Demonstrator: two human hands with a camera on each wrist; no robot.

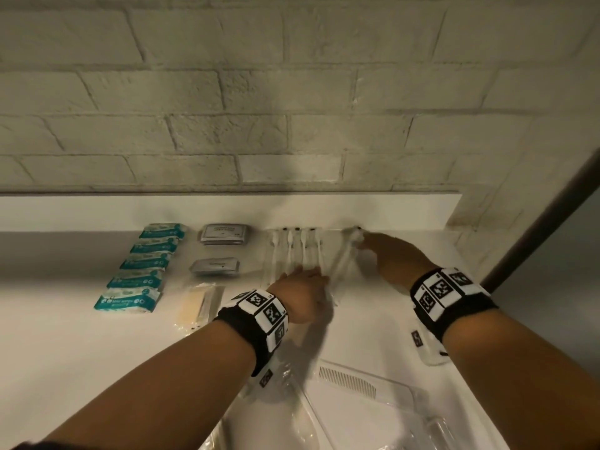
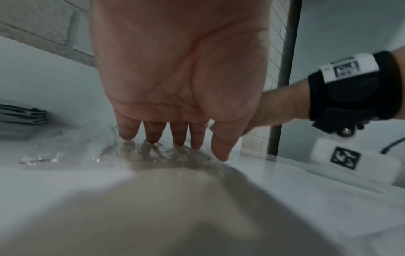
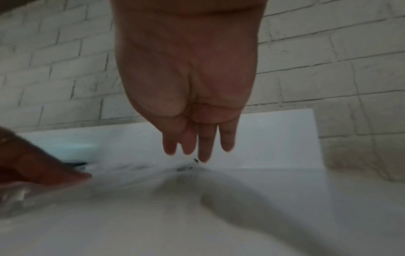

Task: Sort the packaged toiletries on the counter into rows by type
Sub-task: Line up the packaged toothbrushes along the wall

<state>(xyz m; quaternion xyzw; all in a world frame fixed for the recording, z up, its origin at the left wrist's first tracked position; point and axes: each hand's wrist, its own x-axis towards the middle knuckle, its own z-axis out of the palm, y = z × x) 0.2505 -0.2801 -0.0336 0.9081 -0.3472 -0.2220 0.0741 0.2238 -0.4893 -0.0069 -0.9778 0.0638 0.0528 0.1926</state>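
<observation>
Several clear-wrapped toothbrushes (image 1: pixel 293 251) lie side by side at the back of the white counter (image 1: pixel 65 336). My left hand (image 1: pixel 311 274) presses flat on their near ends, fingers straight on the crinkled wrappers (image 2: pixel 157 154). One more wrapped toothbrush (image 1: pixel 345 258) lies tilted to the right of the row. My right hand (image 1: pixel 365 240) touches its far end (image 3: pixel 186 167) with straight fingertips (image 3: pixel 203 155). Left of the row sit two piles of grey sachets (image 1: pixel 224 235), a column of teal packets (image 1: pixel 143 267) and a wrapped wooden item (image 1: pixel 198 306).
A wrapped comb (image 1: pixel 347 381) and loose clear bags (image 1: pixel 324 423) lie near the front edge. The white backsplash (image 1: pixel 227 211) and brick wall (image 1: pixel 292 108) close the back. A dark frame (image 1: pixel 535 235) bounds the right side.
</observation>
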